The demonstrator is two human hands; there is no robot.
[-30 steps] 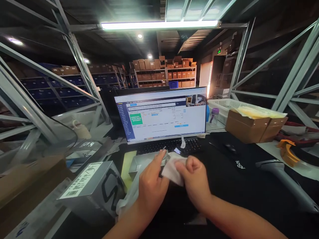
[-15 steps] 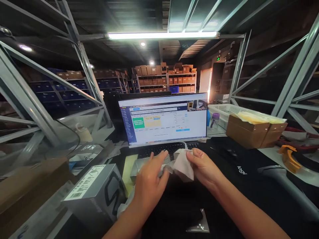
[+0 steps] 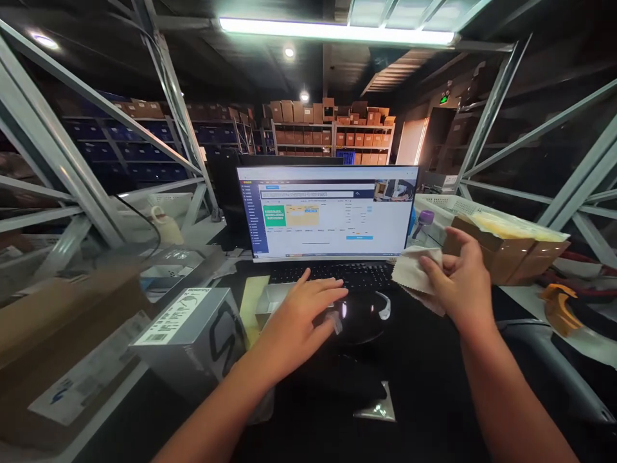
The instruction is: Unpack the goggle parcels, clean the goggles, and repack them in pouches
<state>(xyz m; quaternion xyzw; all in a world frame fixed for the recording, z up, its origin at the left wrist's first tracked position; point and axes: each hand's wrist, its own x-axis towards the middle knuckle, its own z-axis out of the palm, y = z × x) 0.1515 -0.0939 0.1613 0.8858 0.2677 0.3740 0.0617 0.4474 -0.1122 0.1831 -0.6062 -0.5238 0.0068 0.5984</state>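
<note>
My left hand (image 3: 304, 315) holds the near-left end of what looks like dark, glossy wraparound sunglasses (image 3: 359, 315) with clear plastic ends. Its thumb is at the clear end and the fingers lie stretched above. To the right, my right hand (image 3: 465, 283) pinches a pale grey cleaning cloth (image 3: 414, 273) with zigzag edges, apart from the sunglasses. Behind my left hand stands an open grey box (image 3: 268, 302), partly hidden. A grey carton (image 3: 193, 341) with a white label sits to the left. On the black mat lies a small clear plastic piece (image 3: 378, 405).
A monitor (image 3: 328, 218) and keyboard (image 3: 357, 275) stand ahead. At right are a cardboard box (image 3: 518, 257) of yellowish packets, a purple-capped bottle (image 3: 425, 222), a tape dispenser (image 3: 562, 305) and a grey scanner-like handle (image 3: 563, 360). A large cardboard box (image 3: 62, 328) is at left.
My right hand has moved right and up with the cloth, away from my left hand. The dark lens now shows uncovered. The camera view has tilted slightly down.
</note>
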